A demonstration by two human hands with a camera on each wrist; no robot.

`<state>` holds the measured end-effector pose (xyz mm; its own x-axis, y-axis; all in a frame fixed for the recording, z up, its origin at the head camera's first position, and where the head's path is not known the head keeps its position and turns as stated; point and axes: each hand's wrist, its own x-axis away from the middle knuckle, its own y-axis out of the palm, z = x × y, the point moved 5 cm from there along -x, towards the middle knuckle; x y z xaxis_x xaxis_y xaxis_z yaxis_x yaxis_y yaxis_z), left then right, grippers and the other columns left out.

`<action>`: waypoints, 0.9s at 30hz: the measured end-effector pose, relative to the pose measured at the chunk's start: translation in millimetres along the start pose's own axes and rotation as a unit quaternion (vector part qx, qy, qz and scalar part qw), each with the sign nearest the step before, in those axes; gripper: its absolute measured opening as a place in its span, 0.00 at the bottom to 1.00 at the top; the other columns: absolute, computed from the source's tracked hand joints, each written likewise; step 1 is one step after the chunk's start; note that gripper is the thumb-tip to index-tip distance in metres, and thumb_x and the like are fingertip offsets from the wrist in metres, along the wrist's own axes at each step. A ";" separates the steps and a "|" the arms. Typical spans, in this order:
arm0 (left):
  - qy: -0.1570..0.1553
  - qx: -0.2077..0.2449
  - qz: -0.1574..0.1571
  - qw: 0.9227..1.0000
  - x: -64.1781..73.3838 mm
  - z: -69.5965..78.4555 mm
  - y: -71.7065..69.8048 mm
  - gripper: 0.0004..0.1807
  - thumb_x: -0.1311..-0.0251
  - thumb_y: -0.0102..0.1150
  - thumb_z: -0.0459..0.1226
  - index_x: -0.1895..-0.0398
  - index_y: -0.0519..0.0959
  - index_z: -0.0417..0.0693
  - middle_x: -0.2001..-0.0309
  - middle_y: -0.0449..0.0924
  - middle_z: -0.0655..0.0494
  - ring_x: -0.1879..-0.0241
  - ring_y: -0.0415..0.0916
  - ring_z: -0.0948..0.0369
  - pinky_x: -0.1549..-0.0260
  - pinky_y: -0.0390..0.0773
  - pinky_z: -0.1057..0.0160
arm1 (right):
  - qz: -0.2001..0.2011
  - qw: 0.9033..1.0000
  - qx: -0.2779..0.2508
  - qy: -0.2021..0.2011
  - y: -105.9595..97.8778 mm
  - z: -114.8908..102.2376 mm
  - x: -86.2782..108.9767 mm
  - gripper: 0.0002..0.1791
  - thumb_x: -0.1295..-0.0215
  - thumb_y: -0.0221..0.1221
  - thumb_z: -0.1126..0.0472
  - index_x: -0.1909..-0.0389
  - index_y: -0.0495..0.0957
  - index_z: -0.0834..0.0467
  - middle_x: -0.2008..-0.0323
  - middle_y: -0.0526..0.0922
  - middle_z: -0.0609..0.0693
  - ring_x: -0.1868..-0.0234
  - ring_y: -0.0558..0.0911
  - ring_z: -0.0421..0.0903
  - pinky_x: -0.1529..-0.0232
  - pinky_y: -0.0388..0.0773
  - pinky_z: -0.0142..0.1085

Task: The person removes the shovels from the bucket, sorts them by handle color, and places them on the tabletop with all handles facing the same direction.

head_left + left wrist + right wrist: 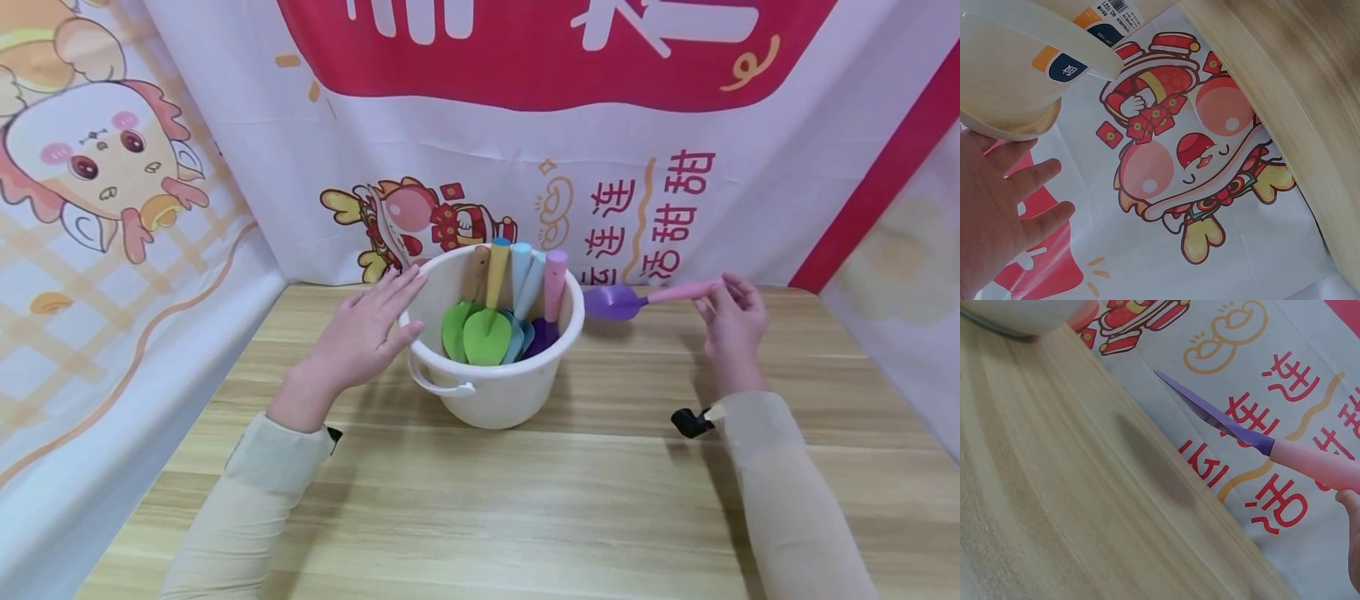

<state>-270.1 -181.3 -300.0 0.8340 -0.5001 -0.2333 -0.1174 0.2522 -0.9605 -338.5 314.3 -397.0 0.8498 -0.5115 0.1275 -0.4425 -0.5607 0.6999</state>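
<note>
A white bucket point(495, 400) stands on the table, holding several small garden trowels with their handles up. Among them are a green trowel point(487, 337) with a yellow handle, light blue ones point(521, 287), and a purple one with a pink handle point(554, 279). My left hand point(367, 325) rests against the bucket's left rim with its fingers straight. To the right of the bucket, my right hand point(735, 321) pinches the end of a pink handle on another purple trowel point(615, 302). In the right wrist view this trowel point(1222, 422) is raised above the table, its blade pointing at the bucket.
The wooden table point(465, 508) reaches back to a printed cloth point(300, 167) hanging behind the bucket. Another patterned cloth point(217, 317) borders the left side. The bucket's white handle point(442, 386) hangs down at its front left.
</note>
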 end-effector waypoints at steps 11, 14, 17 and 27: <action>0.003 -0.004 0.002 1.000 0.9 0.6 -0.8 0.37 0.21 0.39 0.55 0.16 0.50 0.52 0.17 0.42 0.56 0.20 0.40 0.47 0.29 0.51 0.32 | 0.004 1.000 0.017 0.018 0.2 10.1 0.9 0.14 0.33 0.59 0.79 0.52 0.78 0.61 0.50 0.72 0.52 0.51 0.83 0.46 0.47 0.82 0.36; 0.003 -0.004 0.002 1.000 0.9 0.7 -0.9 0.37 0.21 0.36 0.58 0.16 0.50 0.53 0.17 0.42 0.56 0.20 0.40 0.47 0.29 0.51 0.33 | 0.007 1.000 0.013 0.018 -1.2 12.7 -0.2 0.15 0.34 0.59 0.80 0.51 0.78 0.63 0.50 0.72 0.53 0.51 0.83 0.47 0.47 0.82 0.37; 0.002 -0.003 0.002 1.000 0.5 0.1 -0.7 0.37 0.21 0.38 0.57 0.16 0.50 0.53 0.17 0.42 0.56 0.20 0.40 0.47 0.29 0.51 0.32 | 0.010 1.000 0.014 0.018 -3.5 14.5 -2.7 0.16 0.34 0.59 0.80 0.48 0.77 0.64 0.50 0.72 0.53 0.51 0.83 0.47 0.46 0.82 0.38; 0.002 -0.003 -0.001 1.000 0.5 0.8 -1.2 0.36 0.21 0.40 0.55 0.16 0.50 0.53 0.17 0.43 0.55 0.20 0.41 0.46 0.29 0.51 0.32 | 0.033 0.999 0.000 0.017 -15.9 10.5 -13.3 0.16 0.36 0.58 0.82 0.53 0.78 0.62 0.51 0.74 0.53 0.56 0.83 0.46 0.49 0.84 0.36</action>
<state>-269.0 -181.2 -298.9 0.8316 -0.5044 -0.2326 -0.1195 0.2464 -0.9618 -345.9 323.2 -417.2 0.8280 -0.5247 0.1976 -0.4983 -0.5270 0.6885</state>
